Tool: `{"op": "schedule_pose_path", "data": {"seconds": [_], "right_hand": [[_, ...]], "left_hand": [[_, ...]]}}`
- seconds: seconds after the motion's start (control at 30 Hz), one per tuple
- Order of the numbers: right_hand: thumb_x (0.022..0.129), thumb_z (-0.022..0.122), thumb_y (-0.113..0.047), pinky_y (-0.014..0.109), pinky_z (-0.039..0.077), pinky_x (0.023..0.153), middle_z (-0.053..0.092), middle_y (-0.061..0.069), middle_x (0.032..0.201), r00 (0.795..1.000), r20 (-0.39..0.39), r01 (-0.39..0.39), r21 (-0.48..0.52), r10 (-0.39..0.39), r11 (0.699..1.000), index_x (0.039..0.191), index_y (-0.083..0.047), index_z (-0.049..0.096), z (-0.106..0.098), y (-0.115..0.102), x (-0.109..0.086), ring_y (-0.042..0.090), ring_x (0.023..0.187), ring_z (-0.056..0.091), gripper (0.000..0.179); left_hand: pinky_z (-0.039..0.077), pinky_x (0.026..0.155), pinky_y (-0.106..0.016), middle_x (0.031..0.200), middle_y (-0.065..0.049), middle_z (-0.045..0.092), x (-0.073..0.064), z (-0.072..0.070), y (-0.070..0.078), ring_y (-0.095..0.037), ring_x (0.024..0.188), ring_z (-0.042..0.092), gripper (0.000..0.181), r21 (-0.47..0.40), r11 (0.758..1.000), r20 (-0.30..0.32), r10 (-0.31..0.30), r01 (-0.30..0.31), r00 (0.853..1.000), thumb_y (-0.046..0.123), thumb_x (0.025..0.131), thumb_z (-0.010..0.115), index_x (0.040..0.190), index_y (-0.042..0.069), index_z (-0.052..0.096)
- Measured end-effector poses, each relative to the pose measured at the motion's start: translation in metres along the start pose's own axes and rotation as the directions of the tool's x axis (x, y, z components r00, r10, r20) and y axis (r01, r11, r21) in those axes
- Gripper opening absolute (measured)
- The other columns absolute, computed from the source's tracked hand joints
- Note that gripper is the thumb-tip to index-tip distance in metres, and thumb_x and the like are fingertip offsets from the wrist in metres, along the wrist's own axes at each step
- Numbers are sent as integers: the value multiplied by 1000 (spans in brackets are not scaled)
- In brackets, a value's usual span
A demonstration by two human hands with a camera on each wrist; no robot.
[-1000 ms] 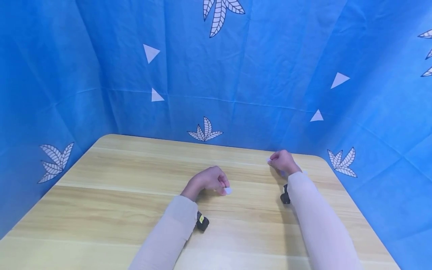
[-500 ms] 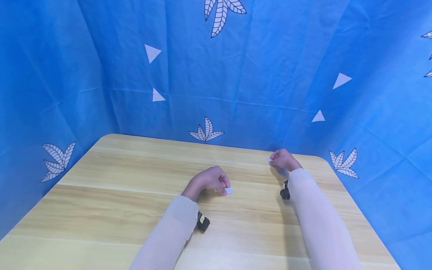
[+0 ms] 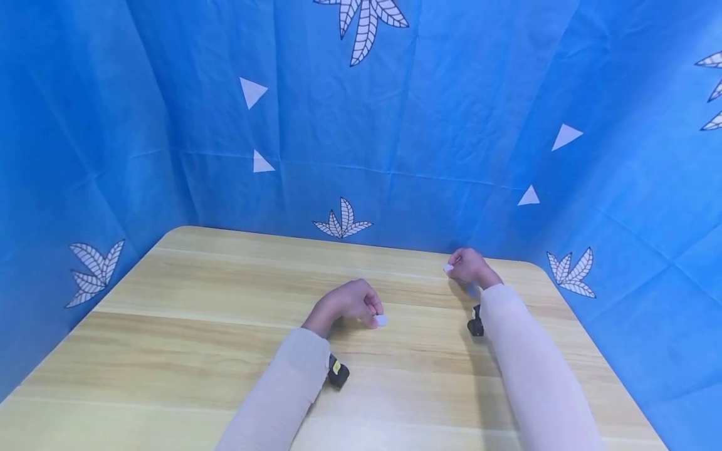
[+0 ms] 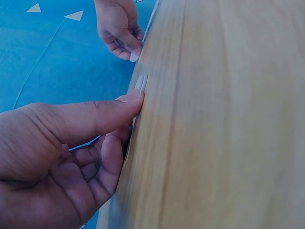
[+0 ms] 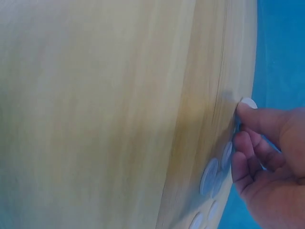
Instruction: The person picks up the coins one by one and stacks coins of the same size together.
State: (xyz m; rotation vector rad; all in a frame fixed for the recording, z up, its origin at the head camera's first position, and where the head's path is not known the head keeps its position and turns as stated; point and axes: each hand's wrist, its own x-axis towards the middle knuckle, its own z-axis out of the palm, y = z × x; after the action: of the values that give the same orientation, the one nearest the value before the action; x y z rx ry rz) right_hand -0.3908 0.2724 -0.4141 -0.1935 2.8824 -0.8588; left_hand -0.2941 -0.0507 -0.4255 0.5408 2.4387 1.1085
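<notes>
In the head view my left hand (image 3: 354,300) is over the middle of the table, pinching small white discs (image 3: 380,320) between thumb and fingers. The left wrist view shows two thin discs (image 4: 141,82) side by side at the thumb tip, the other fingers curled below. Farther back on the right, my right hand (image 3: 471,265) pinches a white disc (image 3: 448,268). The right wrist view has that disc (image 5: 249,102) at the tip of the thumb. Several flat round discs (image 5: 208,176) lie on the table just below the right hand, partly hidden by it in the head view.
The wooden table (image 3: 186,351) has rounded back corners. A blue curtain (image 3: 338,125) with white leaf and triangle prints hangs around its back and sides. Black wrist cameras (image 3: 338,374) sit under both sleeves.
The right hand and forearm have shifted slightly, and the disc in its fingers shows a little more. A pale disc edge beside the right cuff is now out of sight. The left hand stays put.
</notes>
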Motion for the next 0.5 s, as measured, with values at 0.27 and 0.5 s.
{"op": "schedule_pose_path", "data": {"seconds": [0.27, 0.5], "right_hand": [[90, 58, -4, 42, 46, 82, 61, 17, 100, 995, 33, 94, 21, -95, 995, 105, 4, 58, -6, 2, -9, 29, 93, 56, 17], [87, 58, 0, 41, 45, 81, 61, 14, 98, 992, 27, 119, 44, -120, 992, 103, 2, 61, -13, -4, -13, 29, 93, 54, 16]], "left_hand": [[47, 75, -31, 83, 2, 66, 0, 1, 1, -16, 80, 58, 22, -3, 1000, 1, 3, -3, 1000, 7, 68, 83, 84, 15, 71], [47, 76, -31, 84, 2, 66, -1, 1, -1, -16, 81, 58, 22, -2, 1000, -6, -1, 1, 1000, 8, 68, 83, 85, 16, 71]]}}
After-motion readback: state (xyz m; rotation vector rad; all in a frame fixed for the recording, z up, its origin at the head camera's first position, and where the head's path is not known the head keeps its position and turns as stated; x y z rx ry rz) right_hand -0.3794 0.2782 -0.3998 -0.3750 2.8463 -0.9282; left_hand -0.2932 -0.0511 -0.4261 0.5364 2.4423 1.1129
